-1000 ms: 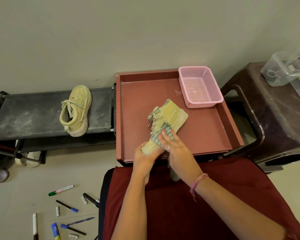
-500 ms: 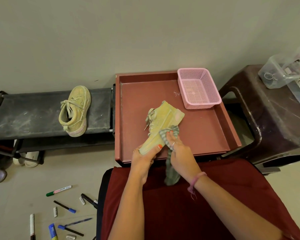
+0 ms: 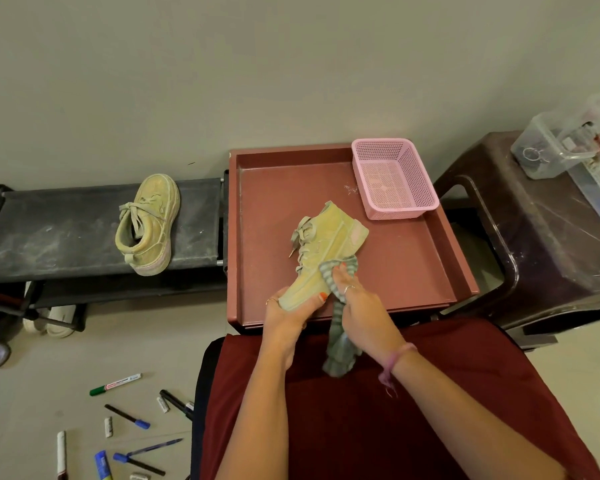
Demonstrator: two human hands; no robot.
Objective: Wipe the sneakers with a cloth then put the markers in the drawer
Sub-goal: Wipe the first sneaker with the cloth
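A yellow-green sneaker (image 3: 329, 244) lies tilted over the red-brown open drawer (image 3: 413, 271). My left hand (image 3: 291, 311) grips its toe from below. My right hand (image 3: 361, 306) holds a grey striped cloth (image 3: 338, 344) and presses its top end against the sneaker's sole side; the rest of the cloth hangs down over my lap. The second sneaker (image 3: 149, 223) rests on a dark low rack (image 3: 66, 230) at the left. Several markers (image 3: 116, 383) and pens lie scattered on the floor at the lower left.
A pink mesh basket (image 3: 394, 178) stands in the drawer's far right corner. A dark brown stool (image 3: 541, 237) at the right carries clear plastic boxes (image 3: 551, 147). White slippers (image 3: 54, 318) sit under the rack. A dark red cloth covers my lap (image 3: 395, 410).
My right hand has slid the cloth from the sneaker's upper near the laces to its sole side. The sneaker has tilted a little; my left hand keeps hold of the toe.
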